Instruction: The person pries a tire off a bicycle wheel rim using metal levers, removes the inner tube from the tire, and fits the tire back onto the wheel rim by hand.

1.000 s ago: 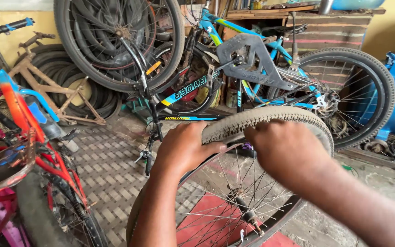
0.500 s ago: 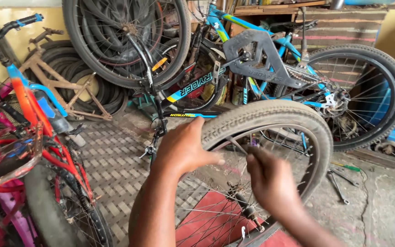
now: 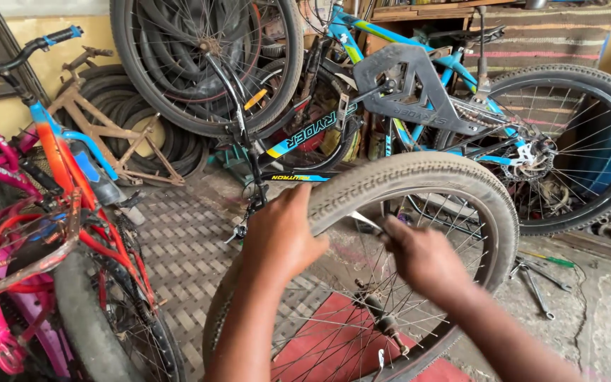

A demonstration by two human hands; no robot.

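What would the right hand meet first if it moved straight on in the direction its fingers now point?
The right hand points up and left, toward the inside of the tyre on the wheel rim. It would probably meet the tyre's inner edge first, near the left hand, though depth is hard to judge.

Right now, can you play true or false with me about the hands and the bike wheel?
1. The left hand rests on the dusty tyre of the wheel. True.
2. The right hand is pressed flat on top of the tyre. False: it is inside the wheel by the spokes, with its fingers pinched near the rim.
3. A blue bicycle stands upside down behind the wheel. True.
4. The bicycle on the left is green. False: the bicycle there is red and pink with a blue stem.
5. Tools lie on the floor to the right of the wheel. True.
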